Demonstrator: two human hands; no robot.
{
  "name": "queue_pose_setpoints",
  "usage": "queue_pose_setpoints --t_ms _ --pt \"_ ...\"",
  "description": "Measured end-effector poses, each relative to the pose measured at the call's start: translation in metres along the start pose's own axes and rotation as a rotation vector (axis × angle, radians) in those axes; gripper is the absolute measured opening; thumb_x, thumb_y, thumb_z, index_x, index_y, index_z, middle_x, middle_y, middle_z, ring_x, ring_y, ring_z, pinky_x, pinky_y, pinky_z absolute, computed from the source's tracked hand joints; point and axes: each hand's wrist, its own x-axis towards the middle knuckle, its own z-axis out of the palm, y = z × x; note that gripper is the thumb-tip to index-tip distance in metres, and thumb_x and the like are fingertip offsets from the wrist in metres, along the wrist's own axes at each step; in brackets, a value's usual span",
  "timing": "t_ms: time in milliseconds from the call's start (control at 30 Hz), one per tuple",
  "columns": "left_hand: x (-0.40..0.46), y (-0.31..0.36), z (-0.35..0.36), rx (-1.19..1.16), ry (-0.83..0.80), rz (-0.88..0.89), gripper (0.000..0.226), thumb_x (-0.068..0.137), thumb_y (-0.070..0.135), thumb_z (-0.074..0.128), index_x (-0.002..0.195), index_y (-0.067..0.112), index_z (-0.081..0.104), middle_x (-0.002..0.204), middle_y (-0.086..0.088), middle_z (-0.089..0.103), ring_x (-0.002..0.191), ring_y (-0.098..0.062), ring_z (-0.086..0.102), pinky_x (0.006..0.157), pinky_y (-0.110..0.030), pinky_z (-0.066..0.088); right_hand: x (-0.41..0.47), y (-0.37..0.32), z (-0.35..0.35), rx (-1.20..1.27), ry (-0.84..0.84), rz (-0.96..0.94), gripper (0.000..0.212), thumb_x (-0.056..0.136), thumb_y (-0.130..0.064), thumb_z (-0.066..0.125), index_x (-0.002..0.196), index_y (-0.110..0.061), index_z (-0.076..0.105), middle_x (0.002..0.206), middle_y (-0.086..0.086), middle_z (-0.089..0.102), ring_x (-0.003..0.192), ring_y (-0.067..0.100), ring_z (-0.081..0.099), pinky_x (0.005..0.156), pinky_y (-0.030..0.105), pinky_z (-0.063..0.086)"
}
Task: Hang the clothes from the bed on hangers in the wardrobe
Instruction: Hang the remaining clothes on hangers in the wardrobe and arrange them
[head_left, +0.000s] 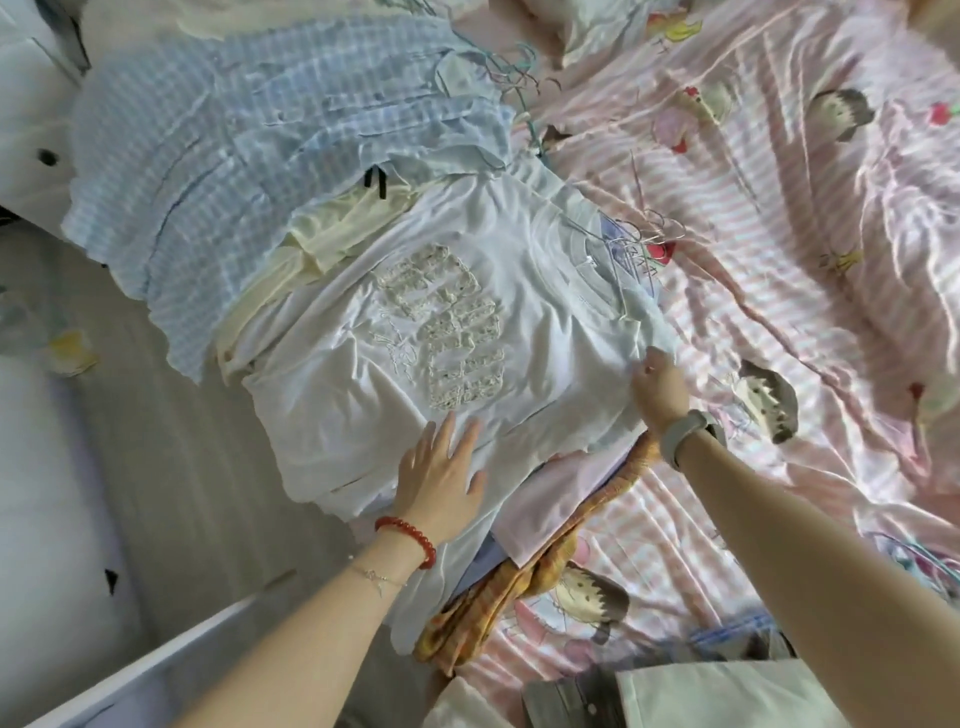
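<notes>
A white T-shirt (457, 322) lies atop a clothes pile on the bed (779, 218); the left hand (441, 467) presses flat on its hem, fingers spread, while the right hand (662, 389) pinches its sleeve edge.

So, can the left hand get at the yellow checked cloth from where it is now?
Probably yes. The left hand rests flat on the white T-shirt, and the yellow checked cloth lies just beside it, partly under a pink garment. Its lower end lies uncovered.
</notes>
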Motion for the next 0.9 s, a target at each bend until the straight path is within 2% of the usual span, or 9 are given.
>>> queue_pose_setpoints --t_ms 100,167,233,300,400,433,533,700,900 --pt "0.023 0.001 0.013 0.023 -0.185 -0.048 0.059 0.097 0.04 0.029 0.147 0.031 0.0 0.156 -0.001 -0.008 0.143 -0.024 -0.006 0.114 -0.047 0.006 0.031 -0.004 0.009 -0.019 -0.031 0.062 0.019 0.091 -0.007 0.033 0.084 -0.018 0.047 0.069 0.007 0.047 0.073 0.029 0.051 0.054 0.028 0.035" --pt "0.03 0.0 0.018 0.014 -0.286 -0.063 0.057 0.098 0.042 0.025 0.147 0.033 -0.002 0.156 0.002 -0.01 0.143 -0.022 -0.009 0.113 -0.05 0.001 0.045 -0.008 0.014 -0.087 -0.04 0.089 0.02 0.089 -0.008 0.035 0.097 -0.01 0.053 0.097 0.02 0.056 0.103 0.038 0.051 0.078 0.037 0.041" --pt "0.033 -0.002 0.02 0.013 -0.35 -0.058 0.056 0.098 0.044 0.023 0.146 0.034 -0.005 0.156 0.003 -0.013 0.143 -0.022 -0.011 0.113 -0.05 -0.002 0.052 -0.016 0.013 -0.203 -0.027 0.132 0.033 0.09 -0.015 0.035 0.116 -0.005 0.051 0.124 0.02 0.049 0.12 0.037 0.038 0.096 0.044 0.032" --pt "0.036 -0.004 0.019 0.017 -0.38 -0.049 0.057 0.098 0.045 0.022 0.146 0.034 -0.006 0.156 0.004 -0.013 0.143 -0.022 -0.01 0.113 -0.05 -0.001 0.061 -0.023 0.013 -0.196 0.001 0.128 0.035 0.092 -0.021 0.033 0.117 -0.005 0.053 0.123 0.017 0.049 0.118 0.034 0.038 0.097 0.044 0.03" --pt "0.038 -0.006 0.016 0.025 -0.409 -0.037 0.056 0.098 0.045 0.023 0.146 0.034 -0.004 0.156 0.005 -0.012 0.143 -0.023 -0.008 0.112 -0.051 0.004 0.067 -0.041 0.026 -0.047 -0.032 0.089 0.022 0.089 -0.019 0.041 0.079 -0.004 0.055 0.082 0.015 0.051 0.086 0.03 0.049 0.079 0.036 0.036" --pt "0.038 -0.006 0.016 0.025 -0.42 -0.04 0.057 0.098 0.045 0.024 0.146 0.034 -0.003 0.156 0.006 -0.011 0.143 -0.023 -0.007 0.112 -0.051 0.006 0.067 -0.047 0.031 -0.023 -0.03 0.1 0.02 0.088 -0.018 0.043 0.08 -0.003 0.055 0.085 0.017 0.051 0.089 0.031 0.049 0.08 0.036 0.037" --pt "0.038 -0.005 0.016 0.015 -0.432 -0.06 0.056 0.097 0.046 0.024 0.146 0.034 -0.002 0.156 0.007 -0.01 0.143 -0.024 -0.006 0.112 -0.053 0.008 0.059 -0.059 0.039 -0.12 0.012 0.198 0.035 0.089 -0.012 0.043 0.122 -0.001 0.045 0.131 0.019 0.036 0.123 0.032 0.033 0.098 0.042 0.029" --pt "0.036 0.0 0.013 0.02 -0.423 -0.089 0.056 0.098 0.045 0.025 0.146 0.034 -0.002 0.156 0.005 -0.009 0.143 -0.024 -0.006 0.113 -0.051 0.005 0.051 -0.03 0.038 -0.235 0.031 0.217 0.041 0.086 -0.009 0.043 0.127 -0.003 0.039 0.134 0.017 0.033 0.124 0.034 0.03 0.102 0.048 0.025" --pt "0.034 0.003 0.017 0.018 -0.415 -0.094 0.057 0.098 0.046 0.024 0.146 0.034 -0.004 0.156 0.005 -0.011 0.143 -0.024 -0.01 0.113 -0.05 0.002 0.059 -0.028 0.024 0.08 0.049 0.224 0.044 0.09 -0.01 0.041 0.132 -0.001 0.036 0.133 0.018 0.032 0.11 0.038 0.047 0.097 0.04 0.035"
